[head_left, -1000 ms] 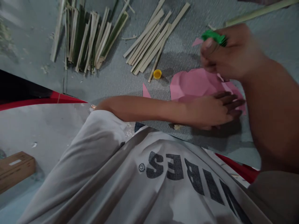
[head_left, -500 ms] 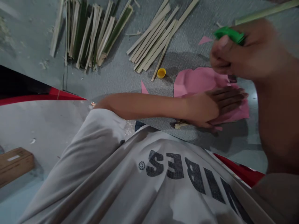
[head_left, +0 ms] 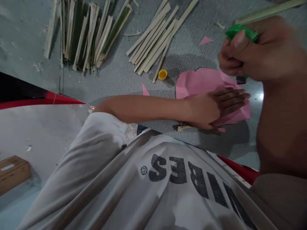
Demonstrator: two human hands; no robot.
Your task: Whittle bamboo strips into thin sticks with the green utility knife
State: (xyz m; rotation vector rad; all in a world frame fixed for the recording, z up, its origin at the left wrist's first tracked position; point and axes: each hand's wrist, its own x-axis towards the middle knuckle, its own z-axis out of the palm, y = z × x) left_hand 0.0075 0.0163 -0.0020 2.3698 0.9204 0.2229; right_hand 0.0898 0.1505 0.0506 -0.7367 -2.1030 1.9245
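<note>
My left hand [head_left: 216, 107] lies flat on a crumpled piece of pink paper [head_left: 196, 81], its fingers stretched out side by side. Above the far right part of the paper, my right hand [head_left: 254, 52] is closed around a green object [head_left: 240, 32], with the thumb along its top. A dark end [head_left: 241, 80] and a bit of green stick out below the fist. My fingers hide most of this object, so its kind is unclear. A small yellow cap [head_left: 162, 74] stands left of the paper.
Thin pale bamboo strips [head_left: 153, 41] lie at the back middle. Green and pale split bamboo pieces [head_left: 83, 38] lie further left. Pink scraps [head_left: 205, 40] and shavings [head_left: 184, 128] are scattered about. One long strip [head_left: 268, 12] lies at the far right. A cardboard box [head_left: 14, 172] stands lower left.
My right hand has moved a little to the right relative to the paper, still gripping the green object. My left hand stays flat on the paper. The whole view has shifted slightly.
</note>
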